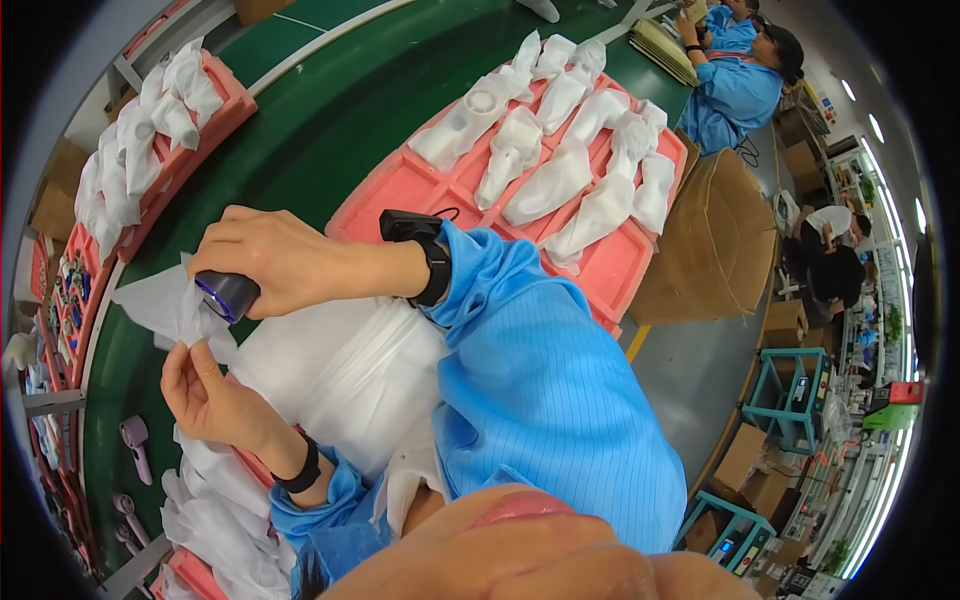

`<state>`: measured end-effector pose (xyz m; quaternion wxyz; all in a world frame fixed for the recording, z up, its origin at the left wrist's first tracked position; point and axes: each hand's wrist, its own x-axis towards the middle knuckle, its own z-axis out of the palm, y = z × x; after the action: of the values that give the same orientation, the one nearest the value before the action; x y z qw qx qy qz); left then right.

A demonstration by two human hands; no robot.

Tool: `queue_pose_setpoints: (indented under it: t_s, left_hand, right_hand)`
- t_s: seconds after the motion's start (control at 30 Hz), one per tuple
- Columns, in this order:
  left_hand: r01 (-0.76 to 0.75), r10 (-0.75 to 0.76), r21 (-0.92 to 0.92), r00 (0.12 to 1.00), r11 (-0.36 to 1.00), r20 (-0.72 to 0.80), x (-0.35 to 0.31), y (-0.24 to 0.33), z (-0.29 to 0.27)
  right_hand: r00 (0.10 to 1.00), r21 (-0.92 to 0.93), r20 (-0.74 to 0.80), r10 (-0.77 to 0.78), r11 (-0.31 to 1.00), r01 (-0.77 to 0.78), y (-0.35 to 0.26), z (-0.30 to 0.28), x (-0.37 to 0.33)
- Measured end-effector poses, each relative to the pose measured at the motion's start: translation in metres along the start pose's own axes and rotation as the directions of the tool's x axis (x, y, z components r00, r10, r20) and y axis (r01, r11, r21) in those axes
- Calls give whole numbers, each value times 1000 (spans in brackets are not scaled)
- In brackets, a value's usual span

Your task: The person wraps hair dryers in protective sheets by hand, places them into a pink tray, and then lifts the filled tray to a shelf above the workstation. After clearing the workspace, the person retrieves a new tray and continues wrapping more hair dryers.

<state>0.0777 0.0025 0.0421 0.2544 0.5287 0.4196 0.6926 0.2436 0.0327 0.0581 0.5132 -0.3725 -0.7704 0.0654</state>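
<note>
My right hand [265, 262] is closed around a dark rounded device [230, 294] with a shiny purple end; its exact kind is hidden by my fingers. Against that end lies a thin white wrapping sheet [165, 303], crumpled near the device. Just below, my left hand [218, 402] pinches the sheet's edge between thumb and fingertip, the other fingers curled. Beneath my hands rests a pile of white wrapping sheets [340, 355]. A pink compartment tray [375, 200] beyond my right arm carries several white-wrapped items [510, 155].
A green conveyor belt [300, 130] passes behind my hands. Another pink tray [205, 145] of wrapped items stands far left. Lilac handheld devices [136, 450] lie at lower left. A cardboard box [715, 245] is beside the right tray. Co-workers in blue [735, 95] are at upper right.
</note>
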Motion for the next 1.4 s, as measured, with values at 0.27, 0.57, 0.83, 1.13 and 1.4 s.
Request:
queue_pose_setpoints:
  t_s: [0.27, 0.57, 0.83, 1.13, 1.4]
  left_hand:
    - [-59, 88, 154, 978, 986, -190, 18, 27, -4]
    - [36, -422, 476, 526, 879, 738, 12, 12, -1]
    - [76, -103, 96, 940, 993, 326, 6, 4, 10]
    - [75, -103, 134, 971, 988, 215, 8, 7, 9]
    - [132, -103, -136, 974, 982, 201, 1, -4, -18]
  right_hand:
    - [992, -71, -126, 23, 997, -32, 2, -20, 3]
    - [927, 50, -340, 158, 987, -150, 12, -44, 7]
    - [1000, 77, -26, -12, 997, 14, -1, -9, -1]
    - [991, 114, -83, -102, 987, 111, -2, 0, -1]
    - [997, -116, 65, 48, 992, -41, -20, 41, -3]
